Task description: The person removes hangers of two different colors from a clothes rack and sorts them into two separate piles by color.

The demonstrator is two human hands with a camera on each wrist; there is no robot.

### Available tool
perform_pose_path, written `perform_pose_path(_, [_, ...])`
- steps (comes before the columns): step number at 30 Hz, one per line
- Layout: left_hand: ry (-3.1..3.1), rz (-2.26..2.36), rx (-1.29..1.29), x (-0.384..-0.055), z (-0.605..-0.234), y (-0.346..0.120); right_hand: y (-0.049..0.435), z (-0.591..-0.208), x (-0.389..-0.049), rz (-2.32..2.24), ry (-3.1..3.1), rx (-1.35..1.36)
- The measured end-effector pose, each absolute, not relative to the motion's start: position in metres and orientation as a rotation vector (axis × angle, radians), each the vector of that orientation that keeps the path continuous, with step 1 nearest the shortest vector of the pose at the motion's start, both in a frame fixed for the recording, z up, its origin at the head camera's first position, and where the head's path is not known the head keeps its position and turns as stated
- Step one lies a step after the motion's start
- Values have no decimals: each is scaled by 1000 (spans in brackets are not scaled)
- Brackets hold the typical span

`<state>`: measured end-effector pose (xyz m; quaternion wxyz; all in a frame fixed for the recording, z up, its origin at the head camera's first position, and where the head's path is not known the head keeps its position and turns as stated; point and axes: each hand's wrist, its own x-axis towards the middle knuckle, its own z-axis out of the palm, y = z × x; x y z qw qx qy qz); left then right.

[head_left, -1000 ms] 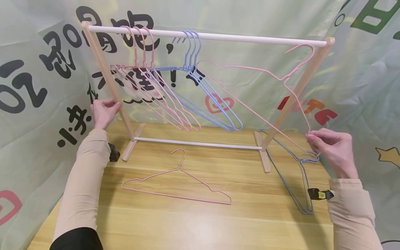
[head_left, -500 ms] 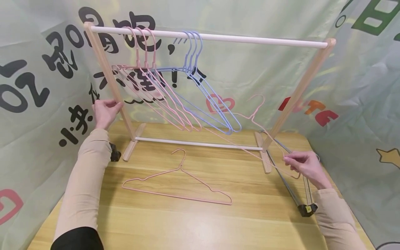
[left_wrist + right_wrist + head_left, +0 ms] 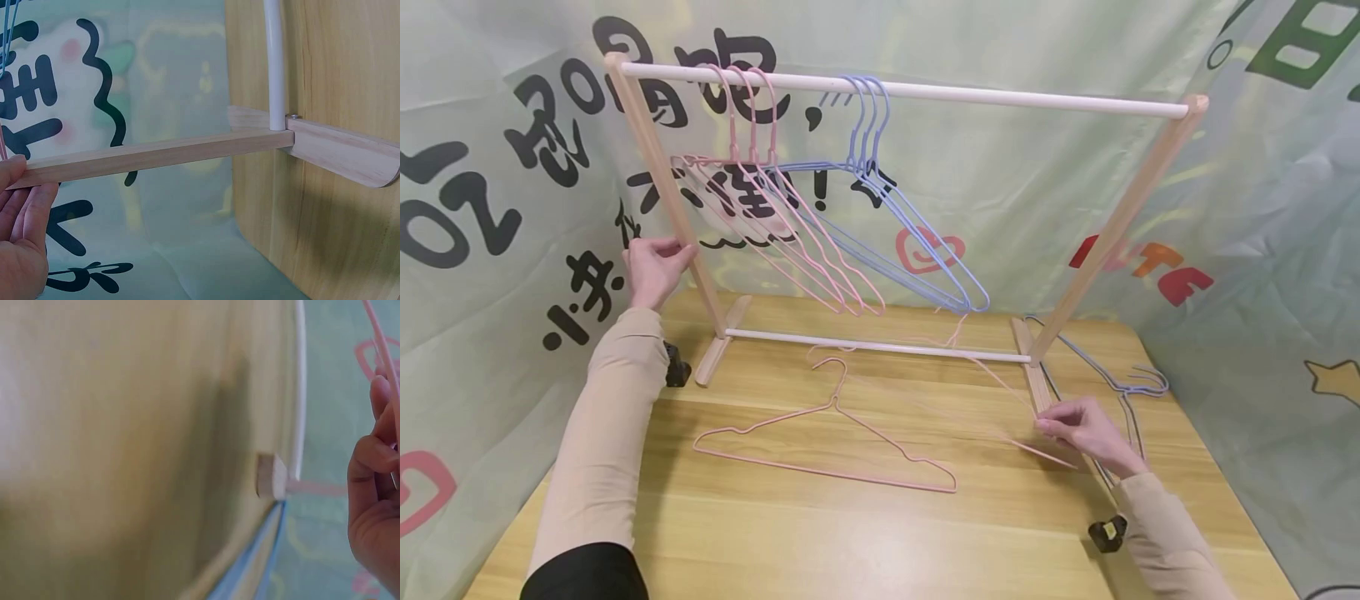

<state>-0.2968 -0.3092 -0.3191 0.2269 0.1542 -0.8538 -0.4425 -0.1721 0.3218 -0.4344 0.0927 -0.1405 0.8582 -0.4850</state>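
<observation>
My left hand (image 3: 655,268) pinches the left wooden upright (image 3: 156,156) of a small clothes rack between thumb and fingers. Low over the table at the right, my right hand (image 3: 1078,429) pinches one end of a pink clothes hanger (image 3: 1041,452), blurred by motion. That hanger reaches leftward, its hook overlapping the rack's lower bar in the head view. From the white top bar (image 3: 1000,96) hang three pink hangers (image 3: 773,125) on the left and three blue hangers (image 3: 875,150) near the middle. Another pink hanger (image 3: 835,473) lies flat on the table.
Blue hangers (image 3: 1142,390) lie at the table's right side, partly hidden behind my right hand and sleeve. The rack's right foot (image 3: 1033,387) stands close to them. A printed cloth (image 3: 1037,192) hangs behind the rack and around the wooden table (image 3: 775,542).
My right hand has moved left and down from beside the right upright, lowering the pink hanger from near the top bar toward the table. My left hand stays on the upright.
</observation>
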Motion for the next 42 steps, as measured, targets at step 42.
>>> perform_pose_path(42, [-2358,-1201,413,-295,-319,-309,173,-473,-185,-1232,2296,-872])
